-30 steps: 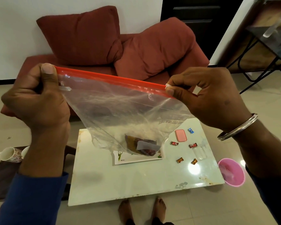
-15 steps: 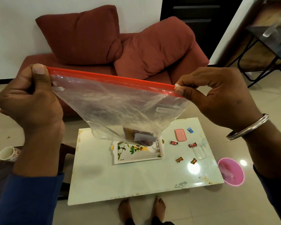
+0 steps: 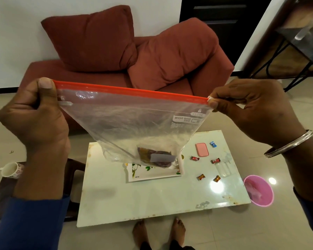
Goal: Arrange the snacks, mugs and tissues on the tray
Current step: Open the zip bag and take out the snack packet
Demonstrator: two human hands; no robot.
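I hold a clear zip bag (image 3: 134, 120) with an orange seal strip up in front of me. My left hand (image 3: 34, 114) pinches its left top corner and my right hand (image 3: 255, 112) pinches the right top corner. A dark snack packet (image 3: 155, 157) lies in the bag's bottom. Below, a white floral tray (image 3: 152, 175) sits on the white table (image 3: 152, 199), partly hidden by the bag. Several wrapped candies (image 3: 201, 176) lie to the tray's right. A floral mug (image 3: 12, 169) stands on a dark stool at the left.
A pink box (image 3: 202, 149) and a clear glass (image 3: 223, 168) sit on the table's right side. A pink bin (image 3: 258, 190) stands on the floor at the right. A red sofa (image 3: 126, 56) is behind the table. My bare feet (image 3: 159, 231) are at its near edge.
My right hand slid right along the orange strip to the bag's corner. The bag now hangs flatter and wider between my hands.
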